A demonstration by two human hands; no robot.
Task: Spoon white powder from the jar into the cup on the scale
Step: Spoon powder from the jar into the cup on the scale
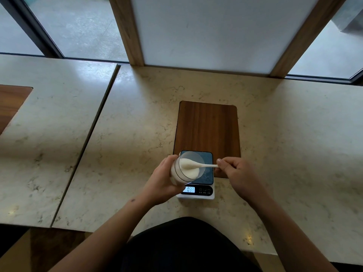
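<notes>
Marble counter, scale dead centre, and the left hand is wrapped around the jar, tilted with its mouth toward the right hand. That hand pinches the spoon, its handle running sideways, the heaped bowl just inside the jar's mouth. The cup should sit just beyond and below the spoon, but the jar covers that spot; I can't make it out. The display digits are blurry.
</notes>
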